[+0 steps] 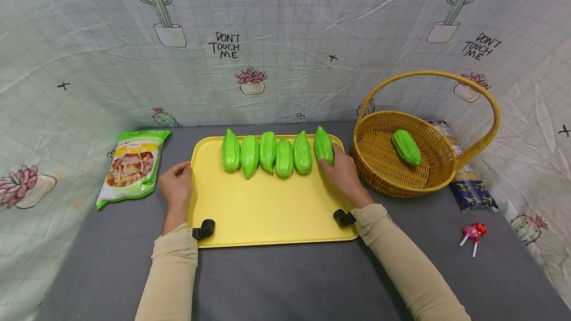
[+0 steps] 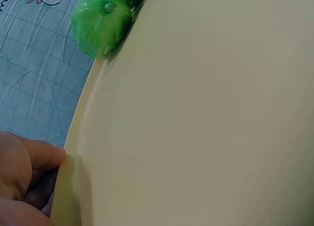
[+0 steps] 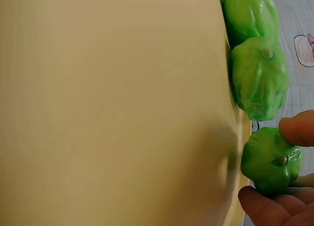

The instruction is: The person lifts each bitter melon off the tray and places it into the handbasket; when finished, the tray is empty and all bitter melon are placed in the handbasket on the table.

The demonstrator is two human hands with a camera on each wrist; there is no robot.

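Note:
A yellow tray [image 1: 267, 214] lies on the grey table and bears a row of several glossy, ridged green bitter melons [image 1: 267, 152] along its far side. At the tray's left edge my left hand [image 1: 177, 182] has curled fingers, and it pinches the rim, as the left wrist view shows. My right hand [image 1: 342, 170] grips another bitter melon [image 3: 271, 159] between thumb and fingers at the tray's far right corner. This one stands a small gap apart from the row, its stem end towards me. Whether it touches the tray is unclear.
A wicker basket [image 1: 379, 175] with a tall handle stands right of the tray, with one bitter melon [image 1: 406, 147] inside. Behind it lies a blue-and-yellow packet [image 1: 474, 192]. Two lollipops [image 1: 474, 232] lie at the right, a green food bag [image 1: 134, 166] at the left.

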